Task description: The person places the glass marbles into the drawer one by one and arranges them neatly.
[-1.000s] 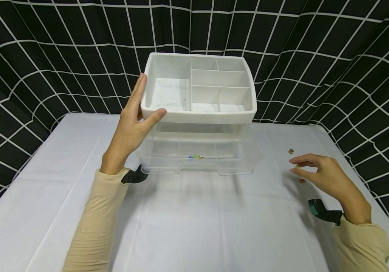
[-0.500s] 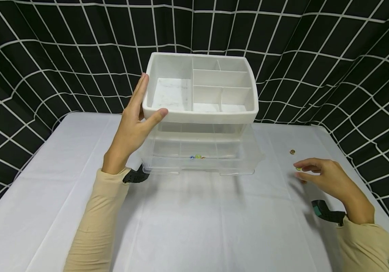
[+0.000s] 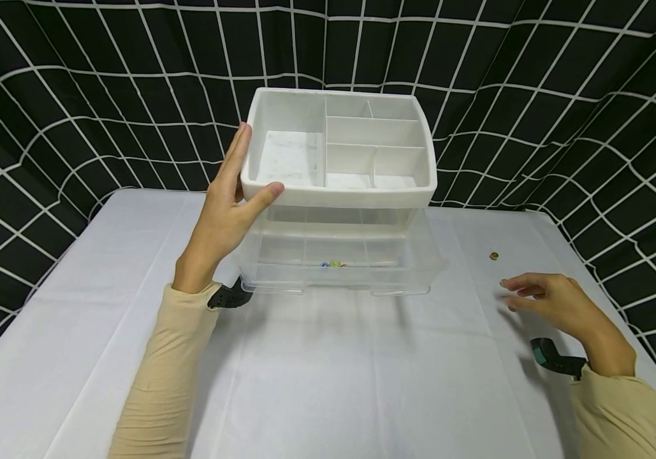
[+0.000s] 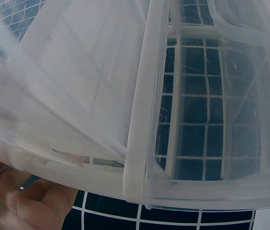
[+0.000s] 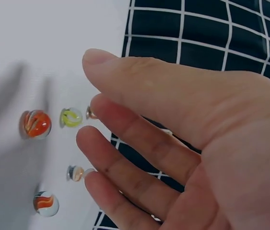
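A white desk organizer (image 3: 345,197) with a divided top stands at the back middle. Its clear lower drawer (image 3: 282,280) is pulled out, with a few coloured marbles (image 3: 335,263) inside. My left hand (image 3: 218,213) grips the organizer's left front corner, thumb over the front rim and fingers along the side. In the left wrist view the fingers (image 4: 53,196) lie at the organizer's edge. Over the table at the right, my right hand (image 5: 207,129) has its fingers apart and relaxed, holding nothing. Below are an orange marble (image 5: 37,124), a yellow-green marble (image 5: 71,117) and several others.
A white cloth covers the table (image 3: 305,395). One brown marble (image 3: 494,255) lies beyond the right hand, near the table's right side. Black fabric with a white grid (image 3: 150,95) hangs behind and along both sides.
My right hand has drifted slightly right and toward me, and its thumb and fingertips no longer frame the yellow-green spot seen earlier. The left hand keeps its grip on the organizer.
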`<state>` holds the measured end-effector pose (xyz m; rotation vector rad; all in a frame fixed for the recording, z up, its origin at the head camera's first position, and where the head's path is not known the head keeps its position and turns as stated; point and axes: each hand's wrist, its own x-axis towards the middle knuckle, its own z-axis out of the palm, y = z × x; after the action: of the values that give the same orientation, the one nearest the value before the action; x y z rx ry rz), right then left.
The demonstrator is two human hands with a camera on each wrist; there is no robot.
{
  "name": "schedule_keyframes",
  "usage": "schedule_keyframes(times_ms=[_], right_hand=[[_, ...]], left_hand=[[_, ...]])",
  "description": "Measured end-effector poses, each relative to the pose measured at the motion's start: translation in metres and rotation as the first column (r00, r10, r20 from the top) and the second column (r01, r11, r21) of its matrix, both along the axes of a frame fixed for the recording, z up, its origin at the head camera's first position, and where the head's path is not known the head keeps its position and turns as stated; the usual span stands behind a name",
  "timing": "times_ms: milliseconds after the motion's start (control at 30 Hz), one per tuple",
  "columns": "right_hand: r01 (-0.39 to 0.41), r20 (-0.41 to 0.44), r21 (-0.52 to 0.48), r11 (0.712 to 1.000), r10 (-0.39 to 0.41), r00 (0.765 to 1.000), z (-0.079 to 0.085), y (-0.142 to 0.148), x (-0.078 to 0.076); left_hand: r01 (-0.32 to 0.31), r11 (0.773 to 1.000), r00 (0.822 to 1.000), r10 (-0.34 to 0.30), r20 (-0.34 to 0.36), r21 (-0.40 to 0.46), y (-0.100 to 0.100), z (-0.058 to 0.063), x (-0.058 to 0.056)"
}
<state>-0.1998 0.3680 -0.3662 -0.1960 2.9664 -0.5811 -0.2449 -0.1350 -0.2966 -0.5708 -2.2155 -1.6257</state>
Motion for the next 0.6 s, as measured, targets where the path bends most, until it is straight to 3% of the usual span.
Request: schedule_keyframes(times_ms=[600], right_hand=[[0.003,0.066,0.013,1.0,-0.004,0.998,-0.012,0.012,-0.003]], left_hand=[[0.004,1.0,1.0,-0.004,-0.002,0.0,0.0,0.0,-0.001]])
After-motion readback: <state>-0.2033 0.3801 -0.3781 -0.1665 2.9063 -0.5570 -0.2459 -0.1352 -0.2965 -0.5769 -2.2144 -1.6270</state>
